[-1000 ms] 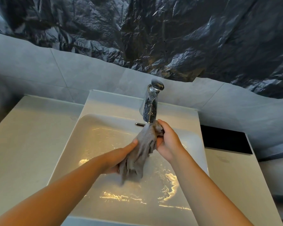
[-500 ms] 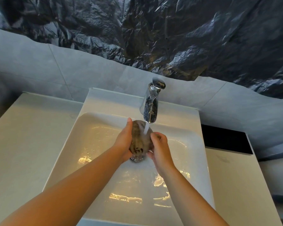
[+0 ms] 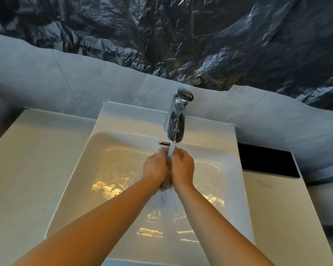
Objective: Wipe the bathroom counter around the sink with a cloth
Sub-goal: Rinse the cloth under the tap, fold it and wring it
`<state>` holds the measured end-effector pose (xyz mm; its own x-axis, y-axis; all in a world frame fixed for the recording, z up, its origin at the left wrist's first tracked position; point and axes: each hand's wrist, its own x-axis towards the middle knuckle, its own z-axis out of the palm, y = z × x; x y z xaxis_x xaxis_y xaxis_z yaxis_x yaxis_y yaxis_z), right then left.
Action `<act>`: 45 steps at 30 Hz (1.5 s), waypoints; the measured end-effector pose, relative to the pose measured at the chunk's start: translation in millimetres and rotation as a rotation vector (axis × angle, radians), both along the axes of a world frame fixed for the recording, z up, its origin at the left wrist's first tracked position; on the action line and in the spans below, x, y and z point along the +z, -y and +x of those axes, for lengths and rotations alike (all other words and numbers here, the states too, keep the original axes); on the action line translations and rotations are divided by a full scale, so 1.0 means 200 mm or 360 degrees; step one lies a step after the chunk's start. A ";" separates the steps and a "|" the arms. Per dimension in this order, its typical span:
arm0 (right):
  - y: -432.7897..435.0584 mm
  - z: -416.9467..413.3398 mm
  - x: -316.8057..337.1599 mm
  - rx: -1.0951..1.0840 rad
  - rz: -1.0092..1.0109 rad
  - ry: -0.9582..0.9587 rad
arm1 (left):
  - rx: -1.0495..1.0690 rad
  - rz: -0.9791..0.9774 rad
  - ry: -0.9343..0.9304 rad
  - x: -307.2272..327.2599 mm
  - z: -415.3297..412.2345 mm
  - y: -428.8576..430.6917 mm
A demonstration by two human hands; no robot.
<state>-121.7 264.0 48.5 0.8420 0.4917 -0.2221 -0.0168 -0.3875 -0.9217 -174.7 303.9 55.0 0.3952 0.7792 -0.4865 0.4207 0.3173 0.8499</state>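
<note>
Under the tap (image 3: 176, 120), over the sink (image 3: 81, 189): pressing the cloth (image 3: 166, 184) between the left hand (image 3: 155, 167) and the right hand (image 3: 183, 167). Holding both palms together, fingers curled shut around the wad. Showing only a grey, blurred scrap of cloth below the wrists and a sliver between the palms. Running a water stream (image 3: 171, 150) from the spout straight into the gap between the hands. Pooling water in the basin, glinting with yellow reflections. Flanking the sink on both sides: the pale desk (image 3: 27, 169), with a black panel (image 3: 267, 162) set at its right rear. Covering the upper wall: crumpled dark plastic sheet (image 3: 181, 35) above grey tiles (image 3: 37, 77).
</note>
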 end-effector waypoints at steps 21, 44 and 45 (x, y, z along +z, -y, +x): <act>0.10 -0.06 0.04 0.0264 0.0165 0.0025 | -0.0051 -0.0118 -0.0003 0.04 -0.03 0.01; 0.20 0.22 0.43 0.0417 0.0115 0.0645 | 0.0113 -0.0089 0.0013 0.03 -0.30 -0.15; 0.15 0.23 0.48 0.0513 0.0107 0.0818 | 0.0082 -0.0053 0.0015 0.05 -0.31 -0.15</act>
